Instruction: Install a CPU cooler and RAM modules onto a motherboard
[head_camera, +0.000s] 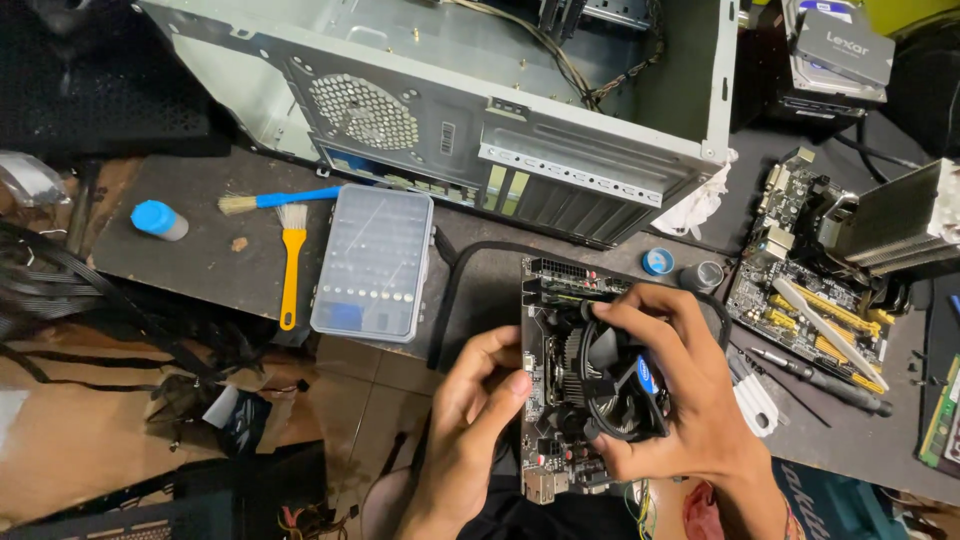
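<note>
**Cooler being handled on the small board**

The right hand (680, 390) curls its fingers around the round black finned cooler fan (618, 385), which sits on the small dark green motherboard (548, 330) at the near edge of the dark counter (200, 240). The left hand (478, 410) grips the board's left edge, thumb pressing on it. Judging by this grip, the cooler is being seated or freed; the next move calls for even pressure at its corner mounts.

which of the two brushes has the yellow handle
The flat paintbrush lying lengthwise, bristles toward the computer case. The other brush, crosswise above it, has a blue handle and bristles pointing left.
</note>
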